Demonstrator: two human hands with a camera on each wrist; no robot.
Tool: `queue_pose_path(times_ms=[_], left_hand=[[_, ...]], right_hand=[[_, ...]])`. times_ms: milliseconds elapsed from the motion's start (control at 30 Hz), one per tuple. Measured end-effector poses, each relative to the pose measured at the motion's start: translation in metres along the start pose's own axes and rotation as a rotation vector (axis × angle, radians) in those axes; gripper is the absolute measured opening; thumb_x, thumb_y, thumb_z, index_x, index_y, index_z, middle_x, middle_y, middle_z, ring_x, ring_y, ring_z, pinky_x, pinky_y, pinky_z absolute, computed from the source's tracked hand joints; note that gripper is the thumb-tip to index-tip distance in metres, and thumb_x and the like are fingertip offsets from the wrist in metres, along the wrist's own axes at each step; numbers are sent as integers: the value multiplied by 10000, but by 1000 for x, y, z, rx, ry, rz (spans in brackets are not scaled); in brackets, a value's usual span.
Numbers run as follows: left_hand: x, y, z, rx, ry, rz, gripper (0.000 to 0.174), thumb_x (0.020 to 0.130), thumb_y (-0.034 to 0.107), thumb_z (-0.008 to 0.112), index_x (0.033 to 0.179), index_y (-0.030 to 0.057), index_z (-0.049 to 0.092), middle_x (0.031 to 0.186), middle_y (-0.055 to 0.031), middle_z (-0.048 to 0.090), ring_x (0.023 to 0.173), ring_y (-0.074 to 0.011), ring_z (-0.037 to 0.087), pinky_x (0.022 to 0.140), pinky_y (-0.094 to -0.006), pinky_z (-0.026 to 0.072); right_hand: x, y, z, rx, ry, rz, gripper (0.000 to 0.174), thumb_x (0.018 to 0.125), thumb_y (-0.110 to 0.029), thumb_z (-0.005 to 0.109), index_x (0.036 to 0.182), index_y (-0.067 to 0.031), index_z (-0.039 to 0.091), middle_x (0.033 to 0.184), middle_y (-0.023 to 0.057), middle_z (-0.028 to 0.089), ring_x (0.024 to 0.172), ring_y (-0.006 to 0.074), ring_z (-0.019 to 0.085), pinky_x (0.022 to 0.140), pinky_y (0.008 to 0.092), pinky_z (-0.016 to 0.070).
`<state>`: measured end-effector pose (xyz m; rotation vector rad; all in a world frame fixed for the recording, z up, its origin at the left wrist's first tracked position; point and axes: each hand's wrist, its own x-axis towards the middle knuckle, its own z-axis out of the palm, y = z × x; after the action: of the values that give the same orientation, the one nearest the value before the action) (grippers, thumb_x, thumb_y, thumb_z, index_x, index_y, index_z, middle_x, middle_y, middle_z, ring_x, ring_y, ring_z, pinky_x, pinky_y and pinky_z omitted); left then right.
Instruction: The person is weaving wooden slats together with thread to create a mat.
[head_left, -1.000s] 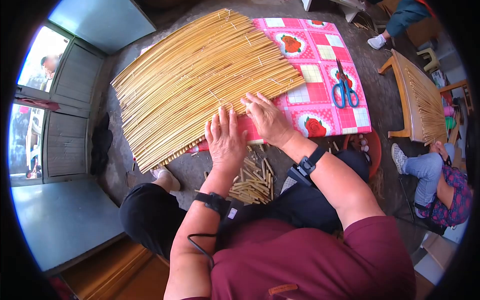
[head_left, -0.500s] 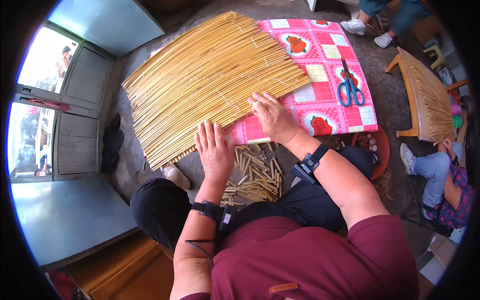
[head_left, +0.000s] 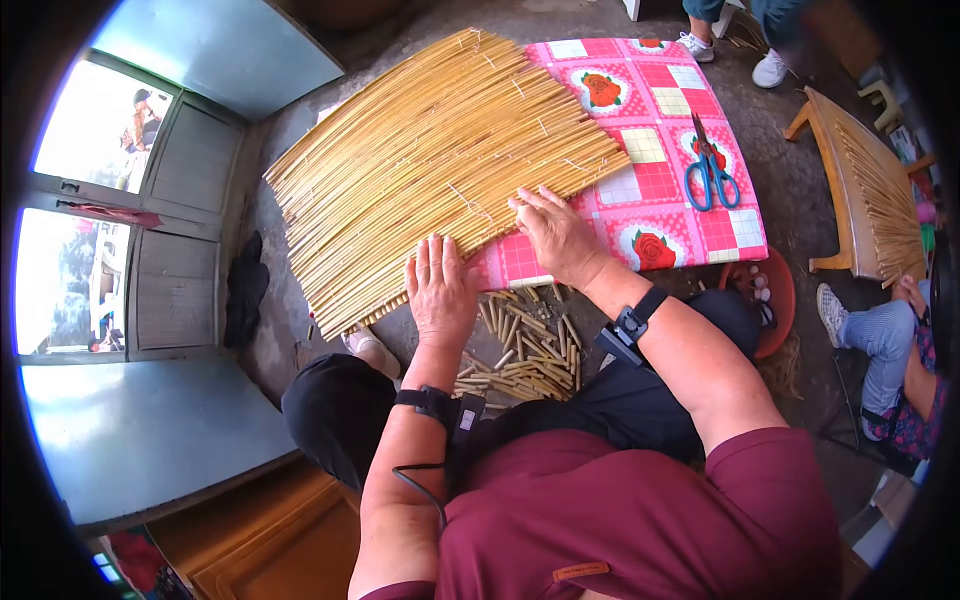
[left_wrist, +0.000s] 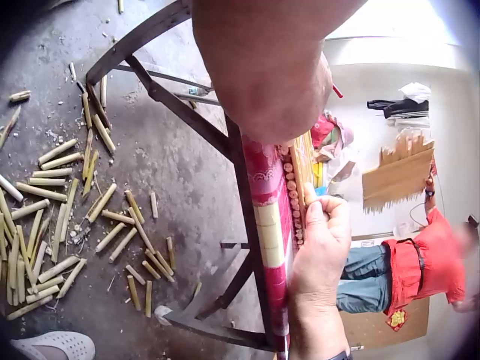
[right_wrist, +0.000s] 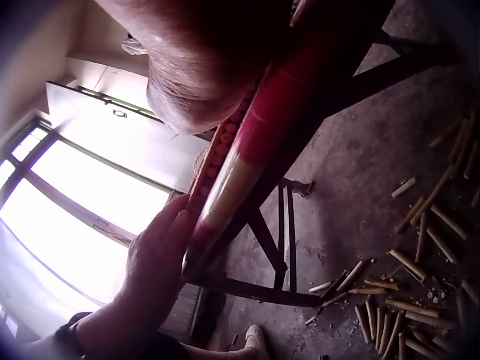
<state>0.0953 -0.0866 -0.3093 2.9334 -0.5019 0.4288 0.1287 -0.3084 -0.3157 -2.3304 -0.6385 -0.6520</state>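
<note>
A mat of thin yellow-brown sticks (head_left: pixel 420 150), tied with white string, lies on a low table with a pink rose-patterned cover (head_left: pixel 655 190). My left hand (head_left: pixel 442 298) rests its extended fingers on the mat's near edge. To its right, my right hand (head_left: pixel 562 238) touches the same edge with fingers loosely bent, near a loose string. In the left wrist view the right hand (left_wrist: pixel 319 259) lies against the edge beside a row of round stick ends (left_wrist: pixel 291 187). The left hand (right_wrist: pixel 150 270) lies along that edge in the right wrist view. Blue-handled scissors (head_left: pixel 711 180) lie on the cover.
Many short cut sticks (head_left: pixel 530 350) lie on the floor below the table. A red basin (head_left: pixel 778 310) stands at the right. Farther right, a wooden table (head_left: pixel 835 190) holds more sticks, with a seated person beside it. Someone else stands at the back.
The head view has shifted slightly. My left hand moved left along the mat's edge, then stayed there; my right hand keeps nearly the same place. Feet at the back have moved.
</note>
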Motion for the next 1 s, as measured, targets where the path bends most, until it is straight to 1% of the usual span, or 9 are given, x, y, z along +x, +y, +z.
queue_pose_path(times_ms=[33,367,467,567,667,767,867,900,1000], left_hand=[[1,2,0,3,16,-7,572,882,312,588,1351,16,448,1419,-194,451,1352,-354,372,1134,-506,211],[0,4,9,59,89,6,536,890,323,593,1310,5,489,1382,-214,482,1330,-367,396,1117,-522,237],[1,5,6,47,75,-7,514,893,314,588,1305,19,500,1371,-215,491,1326,-372,400,1115,-517,243],[28,9,-29,-150,-225,-173,482,903,301,580,1301,38,508,1359,-215,502,1329,-376,393,1110,-506,253],[58,-4,-27,-193,-35,-287,519,923,319,551,1367,63,460,1431,-220,423,1383,-366,311,1114,-532,218],[85,-7,11,87,168,-465,570,959,370,470,1443,84,375,1516,-214,294,1439,-351,192,1123,-578,147],[99,3,11,1,-124,-599,604,978,421,387,1487,107,307,1561,-212,185,1462,-356,104,1124,-611,82],[98,5,11,17,-127,-585,583,991,417,339,1484,107,313,1555,-227,189,1458,-379,108,1124,-620,81],[101,6,12,115,-157,-557,550,1001,381,325,1481,113,318,1548,-232,208,1447,-392,145,1106,-641,126]], right_hand=[[1,0,0,-2,-3,3,294,936,-107,458,1168,52,542,1122,219,638,1171,348,561,1053,473,392],[0,-3,-2,-36,10,-12,329,894,-93,443,1162,73,536,1119,217,640,1174,353,559,1058,470,390],[-1,-3,-1,-54,3,-12,325,901,-98,439,1161,72,536,1126,216,639,1176,352,559,1058,476,389],[-1,-1,2,-73,9,-21,316,906,-96,437,1159,66,538,1136,210,639,1182,350,557,1059,483,386],[-3,-2,2,-57,6,-17,308,908,-92,436,1156,58,541,1147,202,638,1189,348,554,1060,488,384],[-1,-2,0,-56,-8,-22,303,907,-87,434,1153,53,543,1150,198,638,1195,348,551,1060,488,384],[1,-3,-3,-46,-11,-8,303,904,-82,434,1151,57,541,1149,197,639,1195,350,549,1057,486,386],[3,-4,-5,-41,-15,-5,306,902,-80,436,1153,60,539,1148,196,639,1195,350,549,1056,485,386],[4,-6,-4,-41,-32,-4,336,891,-79,452,1179,78,527,1122,202,642,1172,356,559,1047,482,391]])
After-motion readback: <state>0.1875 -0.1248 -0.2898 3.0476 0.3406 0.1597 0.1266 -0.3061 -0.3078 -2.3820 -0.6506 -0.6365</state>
